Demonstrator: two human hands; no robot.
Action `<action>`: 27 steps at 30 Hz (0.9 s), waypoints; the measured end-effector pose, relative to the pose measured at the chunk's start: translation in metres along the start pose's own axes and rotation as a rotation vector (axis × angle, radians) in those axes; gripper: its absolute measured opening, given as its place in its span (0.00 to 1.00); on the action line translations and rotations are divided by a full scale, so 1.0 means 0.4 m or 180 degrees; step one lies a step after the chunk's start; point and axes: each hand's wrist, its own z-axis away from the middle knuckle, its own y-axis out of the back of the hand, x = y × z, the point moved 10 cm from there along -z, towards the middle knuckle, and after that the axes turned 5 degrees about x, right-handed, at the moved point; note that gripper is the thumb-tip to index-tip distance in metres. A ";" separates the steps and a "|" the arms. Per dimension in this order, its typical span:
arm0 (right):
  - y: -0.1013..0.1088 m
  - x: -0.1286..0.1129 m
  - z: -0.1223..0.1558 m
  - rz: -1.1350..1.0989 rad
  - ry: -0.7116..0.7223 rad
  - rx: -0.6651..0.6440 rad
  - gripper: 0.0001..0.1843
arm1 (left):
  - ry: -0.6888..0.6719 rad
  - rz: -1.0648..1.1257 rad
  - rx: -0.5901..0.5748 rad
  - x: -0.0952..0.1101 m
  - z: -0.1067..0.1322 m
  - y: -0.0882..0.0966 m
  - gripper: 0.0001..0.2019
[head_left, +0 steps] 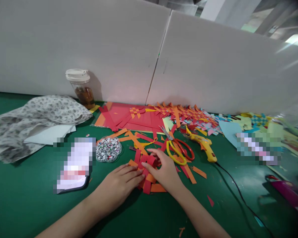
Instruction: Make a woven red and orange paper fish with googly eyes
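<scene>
Red and orange paper strips (pixel 147 187), partly woven over and under each other, lie on the green table under both hands. My left hand (pixel 123 180) rests on their left side, its fingers stretched out and pressing on the paper; its thumb is hidden. From the right, my right hand (pixel 165 170) curls its thumb and forefinger around a red paper strip (pixel 150 160) that bends up from the weave. Just beyond lie scissors (pixel 176 152) with one yellow and one red handle loop. A clear round case of googly eyes (pixel 108 149) is left of the strips.
A yellow glue gun (pixel 202 145) trails a black cord at right. Phones (pixel 75 165) lie on both sides. Behind are red paper sheets (pixel 124 115) and a pile of woven orange-red pieces (pixel 178 112). A lidded tea cup (pixel 83 91) stands by patterned cloth (pixel 44 110).
</scene>
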 end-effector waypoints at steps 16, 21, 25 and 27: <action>-0.084 -0.100 -0.099 0.1055 0.1097 -0.1491 0.22 | -0.0017 0.0102 0.0018 0.000 0.000 -0.007 0.16; -0.122 -0.078 -0.127 0.1165 0.0970 -0.2063 0.24 | 0.0016 0.0062 -0.0016 -0.001 0.001 -0.008 0.16; -0.132 -0.090 -0.129 0.1168 0.1062 -0.2234 0.20 | 0.0048 -0.0007 -0.0010 0.000 -0.001 0.000 0.16; -0.132 -0.101 -0.125 0.1078 0.1135 -0.2270 0.18 | 0.0046 -0.0034 0.0000 0.000 -0.002 0.003 0.16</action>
